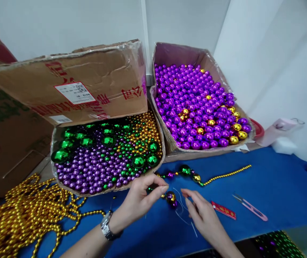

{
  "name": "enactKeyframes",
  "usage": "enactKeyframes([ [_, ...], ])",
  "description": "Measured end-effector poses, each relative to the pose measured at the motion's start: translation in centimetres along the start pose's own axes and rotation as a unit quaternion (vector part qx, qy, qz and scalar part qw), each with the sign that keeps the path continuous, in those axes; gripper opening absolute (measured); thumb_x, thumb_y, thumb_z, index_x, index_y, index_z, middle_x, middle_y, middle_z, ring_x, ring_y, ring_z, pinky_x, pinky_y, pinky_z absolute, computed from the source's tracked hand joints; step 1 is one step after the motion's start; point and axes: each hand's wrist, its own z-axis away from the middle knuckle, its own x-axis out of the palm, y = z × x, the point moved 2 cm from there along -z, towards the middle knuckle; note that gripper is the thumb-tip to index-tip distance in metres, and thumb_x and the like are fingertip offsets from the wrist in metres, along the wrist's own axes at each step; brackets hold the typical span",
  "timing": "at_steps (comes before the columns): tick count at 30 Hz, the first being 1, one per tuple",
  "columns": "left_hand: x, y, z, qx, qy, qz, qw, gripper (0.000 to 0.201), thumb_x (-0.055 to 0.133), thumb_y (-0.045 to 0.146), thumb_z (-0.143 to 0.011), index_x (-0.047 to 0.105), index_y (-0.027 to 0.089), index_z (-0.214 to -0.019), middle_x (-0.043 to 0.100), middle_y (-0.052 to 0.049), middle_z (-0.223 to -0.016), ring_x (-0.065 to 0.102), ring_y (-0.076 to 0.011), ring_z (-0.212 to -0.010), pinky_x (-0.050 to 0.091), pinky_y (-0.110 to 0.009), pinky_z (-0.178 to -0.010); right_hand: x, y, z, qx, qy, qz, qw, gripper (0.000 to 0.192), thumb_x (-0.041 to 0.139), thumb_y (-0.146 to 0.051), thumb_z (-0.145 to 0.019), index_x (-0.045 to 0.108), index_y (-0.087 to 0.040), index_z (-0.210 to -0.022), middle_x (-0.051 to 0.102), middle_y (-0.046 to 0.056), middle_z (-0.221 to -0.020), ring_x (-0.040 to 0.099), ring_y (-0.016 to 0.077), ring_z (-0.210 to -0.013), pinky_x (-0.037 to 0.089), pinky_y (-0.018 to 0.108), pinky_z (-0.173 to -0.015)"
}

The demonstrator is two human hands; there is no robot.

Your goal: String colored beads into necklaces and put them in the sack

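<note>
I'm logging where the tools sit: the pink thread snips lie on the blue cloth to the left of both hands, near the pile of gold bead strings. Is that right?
Not quite. In the head view the pink thread snips do lie on the blue cloth, but to the right of both hands, beyond the right hand. The pile of gold bead strings is on the far left, past the left hand.

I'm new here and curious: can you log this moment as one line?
left hand: pinching bead strand | right hand: holding thread | surface: blue cloth

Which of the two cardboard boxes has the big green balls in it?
The left box, right above the left hand. It holds big green balls among small mixed beads; the right box holds purple and gold balls only.
</note>
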Motion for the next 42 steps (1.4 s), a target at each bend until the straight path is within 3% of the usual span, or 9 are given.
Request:
enactKeyframes([
  [8,-1.3,4.0,-1.4,0.021,0.041,0.091,0.995,0.01,0.061,0.024,-0.081,0.067,0.016,-0.083,0.07,-0.006,-0.084,0.063,-0.0179,-0.074,0.05,-0.026,-0.062,0.2,-5.3,-1.4,-0.079,-0.021,-0.019,0.996,0.027,0.039,-0.032,-0.095,0.06,-0.024,-0.11,0.064,0.005,-0.094,0.059,0.0128,-0.062,0.048,0.022,-0.059],
  [12,-3.3,1.0,-2.3,0.034,0.048,-0.113,0.992,0.024,0.048,0.031,-0.09,0.064,0.018,-0.1,0.067,-0.007,-0.095,0.061,-0.0191,-0.085,0.049,-0.03,-0.075,0.3,-3.4,-1.2,-0.04,0.002,-0.01,0.999,0.028,0.035,-0.036,-0.096,0.059,-0.021,-0.1,0.064,0.003,-0.081,0.055,0.0101,-0.05,0.044,0.02,-0.051],
  [16,-5.3,-3.5,-3.3,0.038,0.077,-0.453,0.888,0.037,0.051,0.038,-0.087,0.057,0.017,-0.117,0.06,-0.012,-0.114,0.051,-0.0285,-0.103,0.043,-0.041,-0.087,0.2,-2.0,-1.1,-0.002,0.01,0.014,1.0,0.031,0.031,-0.041,-0.096,0.055,-0.022,-0.1,0.06,0.0,-0.067,0.052,0.0111,-0.048,0.041,0.02,-0.048],
  [21,-5.8,-6.5,-3.9,0.018,0.048,-0.524,0.85,0.043,0.052,0.033,-0.086,0.049,0.018,-0.126,0.053,-0.013,-0.123,0.051,-0.0288,-0.103,0.045,-0.04,-0.084,0.6,-2.5,-0.8,-0.01,0.021,0.035,0.999,0.027,0.035,-0.039,-0.095,0.057,-0.024,-0.103,0.057,0.0,-0.064,0.055,0.014,-0.055,0.041,0.021,-0.052],
  [24,-5.9,-5.9,-3.9,0.012,0.077,-0.404,0.911,0.042,0.054,0.035,-0.085,0.05,0.019,-0.123,0.052,-0.012,-0.121,0.053,-0.0273,-0.103,0.045,-0.042,-0.088,0.9,-2.7,-0.7,-0.033,0.011,0.02,0.999,0.026,0.036,-0.036,-0.095,0.058,-0.023,-0.101,0.063,0.003,-0.077,0.06,0.0155,-0.066,0.045,0.022,-0.06],
  [28,-5.8,-4.4,-3.4,-0.081,0.114,0.01,0.99,0.043,0.051,0.04,-0.086,0.046,0.023,-0.126,0.056,-0.008,-0.114,0.058,-0.0229,-0.097,0.053,-0.038,-0.078,1.3,-2.2,-0.6,-0.026,0.003,0.033,0.999,0.027,0.034,-0.036,-0.096,0.058,-0.023,-0.101,0.061,0.002,-0.071,0.058,0.014,-0.058,0.043,0.021,-0.053],
  [31,-4.9,-3.7,-2.7,-0.153,0.123,0.323,0.926,0.038,0.046,0.04,-0.09,0.047,0.025,-0.125,0.059,-0.006,-0.111,0.062,-0.0193,-0.091,0.055,-0.032,-0.073,1.4,-2.1,-0.5,-0.051,0.02,0.067,0.996,0.024,0.035,-0.033,-0.096,0.057,-0.024,-0.102,0.063,0.002,-0.078,0.059,0.0142,-0.063,0.043,0.022,-0.058],
  [35,-3.5,-3.4,-1.9,-0.204,0.16,0.496,0.829,0.024,0.055,0.034,-0.087,0.057,0.018,-0.105,0.062,-0.008,-0.111,0.063,-0.0212,-0.097,0.056,-0.03,-0.078,1.8,-2.6,-0.4,-0.097,0.02,0.089,0.991,0.02,0.036,-0.028,-0.096,0.055,-0.024,-0.101,0.064,0.002,-0.084,0.061,0.0145,-0.07,0.043,0.022,-0.063],
  [42,-2.8,-3.4,-1.6,-0.166,0.146,0.507,0.833,0.026,0.056,0.026,-0.087,0.057,0.019,-0.112,0.061,-0.008,-0.115,0.061,-0.0221,-0.101,0.051,-0.042,-0.091,1.4,-3.0,-0.4,-0.119,0.046,0.099,0.987,0.019,0.036,-0.027,-0.096,0.055,-0.024,-0.099,0.063,0.0,-0.082,0.061,0.0137,-0.07,0.043,0.022,-0.064],
])
